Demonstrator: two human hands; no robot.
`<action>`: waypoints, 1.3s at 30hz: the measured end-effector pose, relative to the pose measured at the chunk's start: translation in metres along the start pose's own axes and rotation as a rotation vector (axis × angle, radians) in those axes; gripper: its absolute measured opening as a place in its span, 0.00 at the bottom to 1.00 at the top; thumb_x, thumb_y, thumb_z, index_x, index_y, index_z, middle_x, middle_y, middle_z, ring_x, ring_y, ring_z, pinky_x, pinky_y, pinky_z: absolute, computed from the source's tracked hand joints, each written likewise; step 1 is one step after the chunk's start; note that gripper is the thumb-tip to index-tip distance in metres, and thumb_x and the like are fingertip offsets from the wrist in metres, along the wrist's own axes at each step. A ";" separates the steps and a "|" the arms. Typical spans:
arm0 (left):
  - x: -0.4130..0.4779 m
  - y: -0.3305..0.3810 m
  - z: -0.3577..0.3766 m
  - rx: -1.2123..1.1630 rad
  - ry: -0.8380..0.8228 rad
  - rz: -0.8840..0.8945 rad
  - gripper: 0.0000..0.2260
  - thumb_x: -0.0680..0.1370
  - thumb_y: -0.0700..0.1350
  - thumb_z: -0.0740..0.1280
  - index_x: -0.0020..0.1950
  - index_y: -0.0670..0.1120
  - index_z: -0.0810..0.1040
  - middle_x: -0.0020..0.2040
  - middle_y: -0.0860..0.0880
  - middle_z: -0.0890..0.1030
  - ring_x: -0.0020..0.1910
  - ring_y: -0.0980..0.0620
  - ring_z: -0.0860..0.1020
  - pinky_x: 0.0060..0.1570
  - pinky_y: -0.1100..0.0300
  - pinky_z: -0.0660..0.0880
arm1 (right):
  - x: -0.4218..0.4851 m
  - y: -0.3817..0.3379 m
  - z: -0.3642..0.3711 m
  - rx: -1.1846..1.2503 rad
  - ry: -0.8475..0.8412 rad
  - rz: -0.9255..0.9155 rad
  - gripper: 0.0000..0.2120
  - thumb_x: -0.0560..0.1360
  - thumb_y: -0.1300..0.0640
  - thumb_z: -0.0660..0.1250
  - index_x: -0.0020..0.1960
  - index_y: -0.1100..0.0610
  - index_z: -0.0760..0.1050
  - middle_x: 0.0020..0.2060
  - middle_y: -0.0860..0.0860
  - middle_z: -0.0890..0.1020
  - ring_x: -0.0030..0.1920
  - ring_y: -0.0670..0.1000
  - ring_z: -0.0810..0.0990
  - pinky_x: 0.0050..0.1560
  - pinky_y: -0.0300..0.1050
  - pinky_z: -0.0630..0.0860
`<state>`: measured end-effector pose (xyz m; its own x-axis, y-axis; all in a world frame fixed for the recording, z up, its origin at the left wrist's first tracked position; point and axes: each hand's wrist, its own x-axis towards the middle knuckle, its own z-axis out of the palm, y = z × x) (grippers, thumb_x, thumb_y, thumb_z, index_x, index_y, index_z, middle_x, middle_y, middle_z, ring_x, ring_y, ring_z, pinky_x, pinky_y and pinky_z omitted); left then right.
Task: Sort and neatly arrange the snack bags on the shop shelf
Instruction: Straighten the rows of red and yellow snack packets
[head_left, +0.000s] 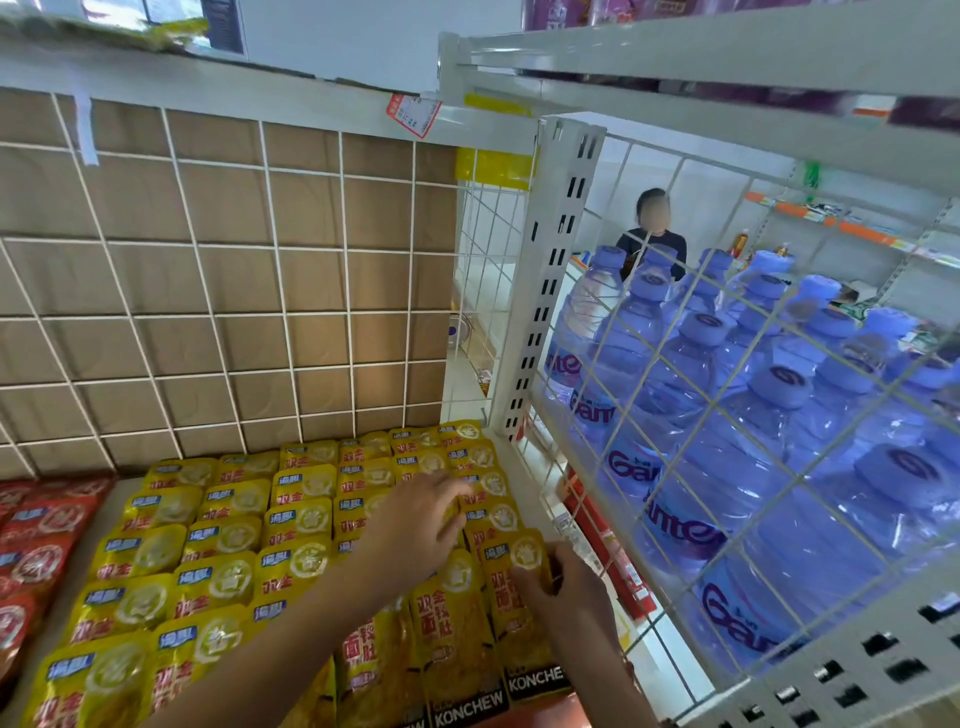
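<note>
- The yellow snack bags (234, 571) lie in overlapping rows on the shelf (117, 499). They run from the near edge back to the rear panel and fill its middle and right.
- They are flat, glossy foil pouches with a round white emblem, a blue label and red characters. The nearest ones show a black band at the bottom.
- The left hand (415, 525) reaches far over the right-hand rows. Its fingers are fairly straight and lie on the bags, though they are blurred.
- The right hand (569, 592) is at the near right. Thumb and curled fingers pinch the upper right edge of the end bag (519, 644), which lies in the rightmost row.
- Red snack bags (36, 551) of the same shiny kind are stacked at the far left, apart from the yellow ones by a strip of bare shelf.
- Behind the bags stands a white wire grid (344, 312) backed by brown cardboard (244, 286).
- A white slotted metal post (550, 291) rises at the far right corner, close beside the last row.
- To the right, a wire side panel with a perforated rim (810, 691) fences off packs of water bottles (701, 415) with purple-blue caps, wrapped in clear film.
- A red strip (608, 561) runs along the rail just right of the right hand.
- A red-and-white price tag (414, 115) hangs from the shelf edge above.
- A person in a dark top (652, 234) is far off beyond the bottles.
</note>
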<state>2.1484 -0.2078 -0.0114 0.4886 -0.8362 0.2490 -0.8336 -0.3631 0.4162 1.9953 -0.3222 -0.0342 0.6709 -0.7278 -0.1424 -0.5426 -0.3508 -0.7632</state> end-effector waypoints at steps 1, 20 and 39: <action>-0.007 0.002 0.000 0.039 -0.054 -0.032 0.18 0.81 0.50 0.56 0.70 0.50 0.65 0.68 0.54 0.68 0.68 0.54 0.64 0.65 0.60 0.59 | -0.001 0.000 0.002 -0.019 0.012 -0.011 0.12 0.72 0.48 0.69 0.53 0.48 0.73 0.44 0.46 0.80 0.44 0.46 0.79 0.46 0.44 0.75; -0.057 0.006 0.028 0.364 -0.194 -0.161 0.29 0.81 0.60 0.41 0.64 0.49 0.77 0.62 0.51 0.78 0.61 0.50 0.76 0.64 0.45 0.65 | -0.007 0.007 0.012 -0.138 0.098 -0.160 0.21 0.72 0.44 0.68 0.62 0.48 0.70 0.55 0.45 0.74 0.57 0.47 0.73 0.57 0.46 0.72; -0.075 0.006 0.031 0.406 -0.173 -0.161 0.33 0.79 0.62 0.40 0.64 0.46 0.76 0.63 0.49 0.77 0.63 0.49 0.76 0.65 0.45 0.65 | 0.014 -0.009 0.007 0.043 -0.146 -0.295 0.28 0.74 0.57 0.69 0.69 0.48 0.61 0.57 0.39 0.69 0.60 0.40 0.69 0.50 0.21 0.62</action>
<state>2.0987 -0.1602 -0.0544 0.5987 -0.7997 0.0453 -0.8008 -0.5965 0.0536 2.0129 -0.3254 -0.0338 0.8632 -0.5049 0.0023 -0.2942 -0.5067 -0.8104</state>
